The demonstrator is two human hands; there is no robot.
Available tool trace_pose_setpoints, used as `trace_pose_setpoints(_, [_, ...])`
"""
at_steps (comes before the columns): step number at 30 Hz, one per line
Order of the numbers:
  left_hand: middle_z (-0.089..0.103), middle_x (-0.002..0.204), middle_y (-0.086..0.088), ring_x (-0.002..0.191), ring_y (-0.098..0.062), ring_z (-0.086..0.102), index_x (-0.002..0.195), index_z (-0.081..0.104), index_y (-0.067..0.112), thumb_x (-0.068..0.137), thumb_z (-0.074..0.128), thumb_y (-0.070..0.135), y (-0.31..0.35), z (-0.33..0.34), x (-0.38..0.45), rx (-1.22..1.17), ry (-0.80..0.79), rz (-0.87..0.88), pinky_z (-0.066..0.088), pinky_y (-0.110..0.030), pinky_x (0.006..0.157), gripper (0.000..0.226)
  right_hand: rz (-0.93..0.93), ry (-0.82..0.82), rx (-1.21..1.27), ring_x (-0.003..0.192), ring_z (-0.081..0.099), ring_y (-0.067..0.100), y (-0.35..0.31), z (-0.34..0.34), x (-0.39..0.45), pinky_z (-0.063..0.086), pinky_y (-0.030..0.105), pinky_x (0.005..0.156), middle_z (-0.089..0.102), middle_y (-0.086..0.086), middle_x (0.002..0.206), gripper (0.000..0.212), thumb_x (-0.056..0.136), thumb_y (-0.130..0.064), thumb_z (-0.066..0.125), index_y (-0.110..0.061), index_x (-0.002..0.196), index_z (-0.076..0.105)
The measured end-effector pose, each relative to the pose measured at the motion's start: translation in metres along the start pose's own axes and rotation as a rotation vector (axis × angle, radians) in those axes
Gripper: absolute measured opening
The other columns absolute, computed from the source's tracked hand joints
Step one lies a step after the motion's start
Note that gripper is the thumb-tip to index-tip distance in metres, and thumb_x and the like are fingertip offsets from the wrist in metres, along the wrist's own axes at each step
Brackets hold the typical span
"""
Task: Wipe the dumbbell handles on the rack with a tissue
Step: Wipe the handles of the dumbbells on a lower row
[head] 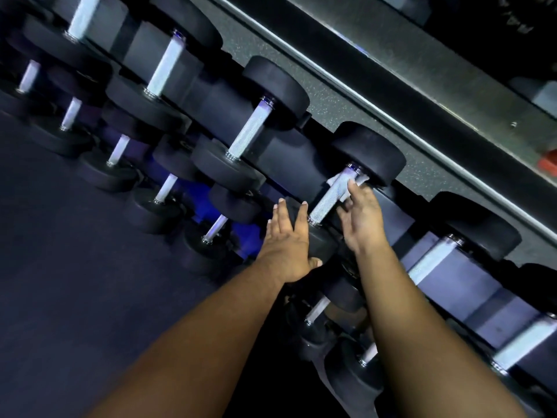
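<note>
Black dumbbells with knurled silver handles lie in rows on a dark rack. My right hand (360,218) is on the handle (327,198) of one upper-row dumbbell, holding a white tissue (346,183) against its far end, near the far weight head (369,152). My left hand (286,245) lies flat with fingers spread on the near weight head (321,242) of the same dumbbell, thumb hooked under it. The tissue is partly hidden behind the handle and my fingers.
Neighbouring handles sit to the left (251,129) and to the right (431,257) on the same row. A lower row of smaller dumbbells (164,188) runs below. Dark rubber floor (75,267) fills the left. A speckled wall and a metal rail (376,95) lie behind.
</note>
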State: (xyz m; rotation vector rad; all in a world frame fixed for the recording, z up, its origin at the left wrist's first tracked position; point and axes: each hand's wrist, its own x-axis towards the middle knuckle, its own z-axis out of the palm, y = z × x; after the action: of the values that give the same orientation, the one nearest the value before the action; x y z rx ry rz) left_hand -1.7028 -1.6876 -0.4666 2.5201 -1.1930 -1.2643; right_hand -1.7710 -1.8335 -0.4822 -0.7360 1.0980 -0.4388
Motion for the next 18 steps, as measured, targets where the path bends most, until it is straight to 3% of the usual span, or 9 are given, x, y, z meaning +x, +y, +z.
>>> trace_pose_setpoints(3, [-0.038, 0.156, -0.026, 0.151, -0.040, -0.024, 0.155, -0.026, 0.021, 0.083, 0.074, 0.055, -0.001, 0.000, 0.001, -0.007, 0.004, -0.006, -0.005, -0.047, 0.125, 0.129, 0.118, -0.075, -0.119, 0.091, 0.065, 0.010, -0.002, 0.011, 0.006, 0.043, 0.037, 0.088, 0.073, -0.004, 0.095, 0.009, 0.101, -0.028, 0.054, -0.026, 0.105, 0.061])
trace_pose_setpoints(6, [-0.038, 0.155, -0.026, 0.150, -0.039, -0.024, 0.155, -0.027, 0.021, 0.083, 0.074, 0.055, -0.002, 0.000, 0.000, -0.008, 0.000, -0.004, -0.006, -0.047, 0.125, 0.129, 0.147, -0.151, -0.275, 0.074, 0.064, 0.003, 0.003, 0.004, 0.004, 0.045, 0.035, 0.082, 0.075, -0.007, 0.085, 0.012, 0.101, -0.031, 0.054, -0.024, 0.107, 0.062])
trace_pose_setpoints(10, [-0.038, 0.156, -0.026, 0.150, -0.039, -0.025, 0.155, -0.027, 0.022, 0.082, 0.075, 0.055, -0.004, 0.001, 0.001, -0.016, 0.004, 0.000, -0.007, -0.047, 0.124, 0.130, 0.039, -0.007, 0.040, 0.079, 0.064, 0.004, -0.004, 0.001, 0.014, 0.043, 0.031, 0.084, 0.073, -0.012, 0.078, 0.007, 0.101, -0.020, 0.054, -0.022, 0.095, 0.058])
trace_pose_setpoints(12, [-0.038, 0.156, -0.026, 0.150, -0.039, -0.024, 0.155, -0.026, 0.022, 0.082, 0.076, 0.054, -0.003, 0.001, 0.002, -0.021, 0.007, 0.002, -0.006, -0.047, 0.124, 0.130, 0.030, -0.020, -0.095, 0.078, 0.061, 0.004, 0.003, 0.002, 0.012, 0.043, 0.030, 0.082, 0.074, -0.011, 0.082, 0.008, 0.101, -0.020, 0.054, -0.021, 0.099, 0.062])
trace_pose_setpoints(14, [-0.036, 0.156, -0.026, 0.151, -0.040, -0.022, 0.156, -0.025, 0.022, 0.082, 0.076, 0.054, -0.002, 0.001, 0.002, -0.018, 0.014, 0.001, -0.004, -0.048, 0.125, 0.129, 0.043, -0.086, -0.307, 0.084, 0.063, 0.012, 0.020, -0.004, 0.000, 0.048, 0.033, 0.083, 0.076, 0.001, 0.096, 0.017, 0.100, -0.017, 0.057, -0.013, 0.112, 0.068])
trace_pose_setpoints(16, [-0.034, 0.157, -0.027, 0.151, -0.041, -0.020, 0.156, -0.025, 0.021, 0.081, 0.076, 0.055, -0.003, 0.002, 0.001, -0.007, 0.025, 0.000, -0.003, -0.048, 0.125, 0.130, -0.016, -0.058, -0.401, 0.088, 0.065, 0.020, 0.036, -0.018, -0.009, 0.051, 0.038, 0.085, 0.075, 0.011, 0.101, 0.016, 0.097, -0.010, 0.060, -0.009, 0.107, 0.072])
trace_pose_setpoints(18, [-0.033, 0.157, -0.028, 0.151, -0.041, -0.020, 0.156, -0.024, 0.021, 0.081, 0.076, 0.055, -0.004, 0.004, 0.001, -0.003, 0.033, 0.004, -0.003, -0.049, 0.125, 0.130, -0.105, 0.034, -0.389, 0.086, 0.064, 0.019, 0.037, -0.025, -0.011, 0.049, 0.037, 0.082, 0.075, 0.011, 0.098, 0.017, 0.097, -0.009, 0.057, -0.012, 0.097, 0.075])
